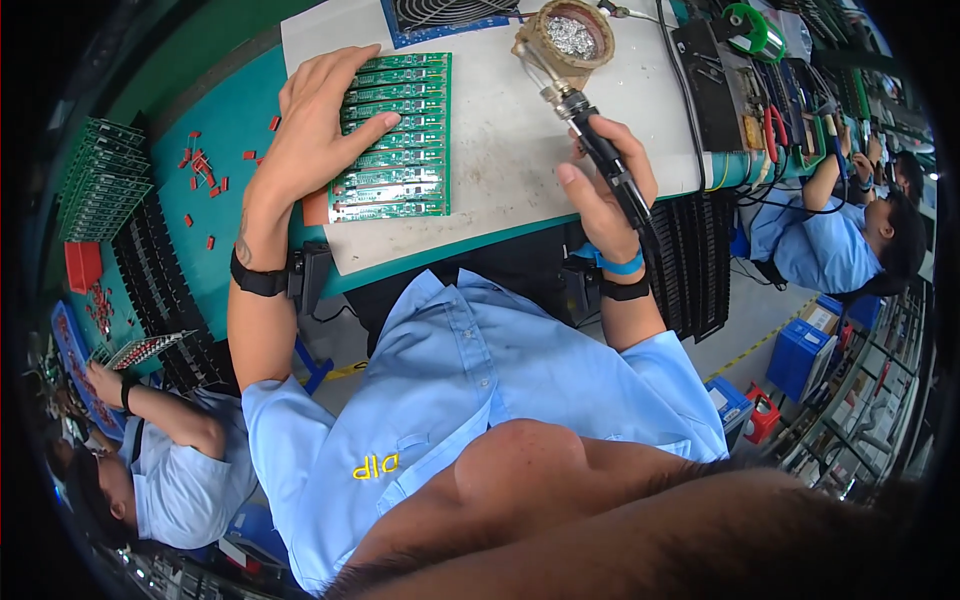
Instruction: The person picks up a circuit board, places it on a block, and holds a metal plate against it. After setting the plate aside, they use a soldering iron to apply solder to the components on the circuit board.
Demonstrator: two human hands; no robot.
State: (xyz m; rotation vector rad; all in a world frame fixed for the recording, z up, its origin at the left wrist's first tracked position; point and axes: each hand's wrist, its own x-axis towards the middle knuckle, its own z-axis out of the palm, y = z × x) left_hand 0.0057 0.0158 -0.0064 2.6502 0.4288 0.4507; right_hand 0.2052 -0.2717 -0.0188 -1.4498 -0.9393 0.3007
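Note:
My left hand (308, 128) lies with thumb and fingers apart over the left side of a panel of narrow green circuit boards (425, 160). The panel rests on a white sheet (500, 150), and part of its left edge is hidden under that hand. In my right hand (620, 185) is a black soldering iron (598, 145), pointing up and to the left. Its metal front end is at the round brown cup (583, 74), which holds shiny metal shavings (572, 37). Whether the tip touches the shavings I cannot tell.
Red small parts (203, 170) lie scattered on the green mat at left, near stacked green boards (105, 180) and a red bin (83, 267). A fan (450, 15) stands at the far edge. A green solder reel (755, 32) and red-handled pliers (773, 132) are at right. Co-workers sit on both sides.

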